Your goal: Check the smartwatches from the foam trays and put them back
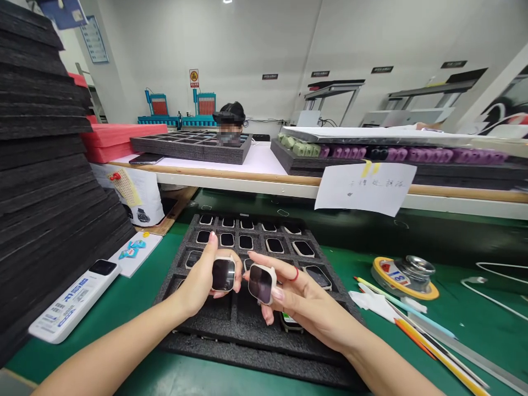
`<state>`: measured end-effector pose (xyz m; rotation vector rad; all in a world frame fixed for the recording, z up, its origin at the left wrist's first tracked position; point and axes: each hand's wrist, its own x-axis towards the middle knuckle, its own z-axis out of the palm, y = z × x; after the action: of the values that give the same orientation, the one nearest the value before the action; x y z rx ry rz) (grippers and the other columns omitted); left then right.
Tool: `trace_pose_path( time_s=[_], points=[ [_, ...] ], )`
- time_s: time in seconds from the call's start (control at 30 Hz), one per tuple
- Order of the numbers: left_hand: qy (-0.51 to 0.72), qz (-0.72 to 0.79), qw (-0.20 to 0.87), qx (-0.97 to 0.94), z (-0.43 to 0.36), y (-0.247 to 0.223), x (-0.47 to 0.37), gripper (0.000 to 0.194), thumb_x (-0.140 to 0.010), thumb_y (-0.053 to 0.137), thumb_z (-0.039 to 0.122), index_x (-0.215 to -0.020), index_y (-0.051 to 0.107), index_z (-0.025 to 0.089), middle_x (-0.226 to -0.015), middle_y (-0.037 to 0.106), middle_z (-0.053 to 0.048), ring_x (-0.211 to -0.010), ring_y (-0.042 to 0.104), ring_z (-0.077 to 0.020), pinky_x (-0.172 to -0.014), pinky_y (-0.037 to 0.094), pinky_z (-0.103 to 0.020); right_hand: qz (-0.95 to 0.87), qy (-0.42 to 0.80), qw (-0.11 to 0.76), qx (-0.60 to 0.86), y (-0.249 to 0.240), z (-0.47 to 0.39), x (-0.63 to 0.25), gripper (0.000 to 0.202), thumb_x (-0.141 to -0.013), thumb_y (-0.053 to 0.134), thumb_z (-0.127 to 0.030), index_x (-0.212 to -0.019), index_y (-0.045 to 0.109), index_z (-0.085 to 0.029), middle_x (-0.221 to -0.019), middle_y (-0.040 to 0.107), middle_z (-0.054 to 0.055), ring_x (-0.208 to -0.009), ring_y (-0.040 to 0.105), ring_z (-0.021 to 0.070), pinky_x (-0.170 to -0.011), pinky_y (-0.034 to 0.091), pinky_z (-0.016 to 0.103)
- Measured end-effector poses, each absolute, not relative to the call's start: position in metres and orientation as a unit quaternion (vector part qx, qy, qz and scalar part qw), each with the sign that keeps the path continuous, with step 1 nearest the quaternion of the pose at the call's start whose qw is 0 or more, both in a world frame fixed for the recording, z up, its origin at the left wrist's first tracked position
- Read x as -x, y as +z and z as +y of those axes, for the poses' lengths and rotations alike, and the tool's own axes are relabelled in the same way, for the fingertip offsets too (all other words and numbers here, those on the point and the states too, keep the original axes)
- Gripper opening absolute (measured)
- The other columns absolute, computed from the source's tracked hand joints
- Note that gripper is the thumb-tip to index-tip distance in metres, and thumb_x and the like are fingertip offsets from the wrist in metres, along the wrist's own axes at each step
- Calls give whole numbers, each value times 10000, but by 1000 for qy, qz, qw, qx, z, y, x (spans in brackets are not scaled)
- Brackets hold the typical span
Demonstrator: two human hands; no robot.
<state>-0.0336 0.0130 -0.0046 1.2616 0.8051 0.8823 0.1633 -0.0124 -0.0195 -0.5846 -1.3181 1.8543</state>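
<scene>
My left hand point(202, 275) is closed around a smartwatch case point(224, 274) with a dark screen and a pale rim, screen facing me. Just to its right, my right hand point(303, 294) grips a second smartwatch case point(260, 284) by its edges, tilted slightly. Both are held above a black foam tray point(251, 350) divided into square pockets. Rows of similar smartwatches point(246, 242) lie in the pockets farther back. Partly under my right hand, one watch point(291, 322) shows a lit green patch on its screen. My hands hide several of the middle pockets.
Stacked black foam sheets point(49, 181) rise at the left, near a white boxed device point(76, 300). Right of the tray lie a tape roll point(406, 278), pencils point(433, 346) and a white cable point(495, 294). A raised shelf point(264, 170) crosses behind, with a person beyond it.
</scene>
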Motion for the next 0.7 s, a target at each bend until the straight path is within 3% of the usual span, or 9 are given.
trace_pose_path(
  time_s=[0.3,0.7],
  points=[
    [372,367,650,-551,12,-9,35,669,-901,200,706,-696,539,166,-554,576,-10,-377,367,-65,-379,200,-188,-495,748,380,225,-18,-13,-165,481,-838,724,-357,-1302,598,-336,-978,658,14,-697,654,126,-718,505,304],
    [398,367,619,-570,11,-10,34,679,-912,191,691,-640,525,167,-503,542,-8,-376,339,-69,-370,216,-195,-506,719,417,230,-20,-13,-163,393,-854,712,-350,-1238,635,-322,-1044,650,24,-668,625,96,-670,513,280]
  ],
)
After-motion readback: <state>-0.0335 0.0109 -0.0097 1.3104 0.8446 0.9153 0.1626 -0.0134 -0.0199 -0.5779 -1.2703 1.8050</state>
